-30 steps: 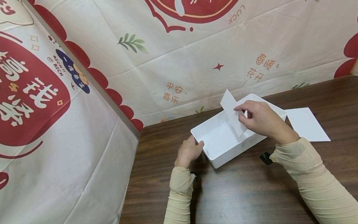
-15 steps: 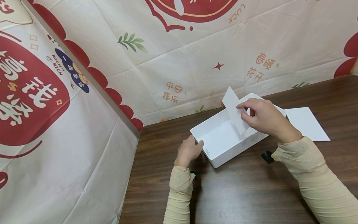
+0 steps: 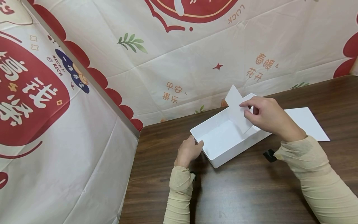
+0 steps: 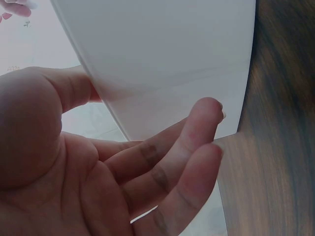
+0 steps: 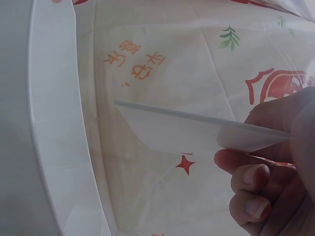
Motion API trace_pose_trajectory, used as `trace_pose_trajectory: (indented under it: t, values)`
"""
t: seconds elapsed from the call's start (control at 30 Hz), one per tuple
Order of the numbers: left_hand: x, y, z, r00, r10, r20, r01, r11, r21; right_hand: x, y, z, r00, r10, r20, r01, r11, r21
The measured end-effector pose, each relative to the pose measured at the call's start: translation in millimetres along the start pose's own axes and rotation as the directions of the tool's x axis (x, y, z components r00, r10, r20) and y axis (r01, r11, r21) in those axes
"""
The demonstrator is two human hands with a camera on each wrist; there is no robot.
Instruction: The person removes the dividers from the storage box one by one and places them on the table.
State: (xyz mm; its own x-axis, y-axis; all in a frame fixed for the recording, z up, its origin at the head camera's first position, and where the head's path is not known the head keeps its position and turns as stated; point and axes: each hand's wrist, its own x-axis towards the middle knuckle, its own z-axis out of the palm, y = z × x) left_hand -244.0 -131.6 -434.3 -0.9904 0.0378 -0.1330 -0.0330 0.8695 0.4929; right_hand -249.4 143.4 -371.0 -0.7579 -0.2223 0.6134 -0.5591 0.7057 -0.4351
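Note:
An open white rectangular box (image 3: 237,153) stands on the table. At its left end my left hand (image 3: 188,152) grips the wall. The left wrist view shows the thumb over the rim of the box (image 4: 162,54) and the fingers against its outside. Over the box, my right hand (image 3: 267,116) pinches a thin white rectangular panel (image 3: 237,107) between thumb and fingers. The panel slants, its far corner raised above the back rim and its lower corner over the interior. From the right wrist, the panel (image 5: 167,132) appears nearly edge-on, beside the box wall (image 5: 59,118).
A flat white sheet or lid (image 3: 307,123) lies to the right of the box, partly hidden by my right forearm. The dark wood table (image 3: 223,196) meets a printed white cloth (image 3: 179,62) at the back and another hanging cloth (image 3: 92,149) at the left.
My right hand has moved slightly right and up with the panel, drawing it along above the box. My left hand and the box stay in place.

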Motion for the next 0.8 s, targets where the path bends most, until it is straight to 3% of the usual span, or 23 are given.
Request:
trace_pose_trajectory:
  t: [0.8]
  values:
    - [0.2, -1.2, 0.3, 1.000, 0.000, 0.006, 0.000, 1.000, -0.015, -2, 7, -13, 1.000, 0.020, -0.009, -0.020, 0.999, -0.032]
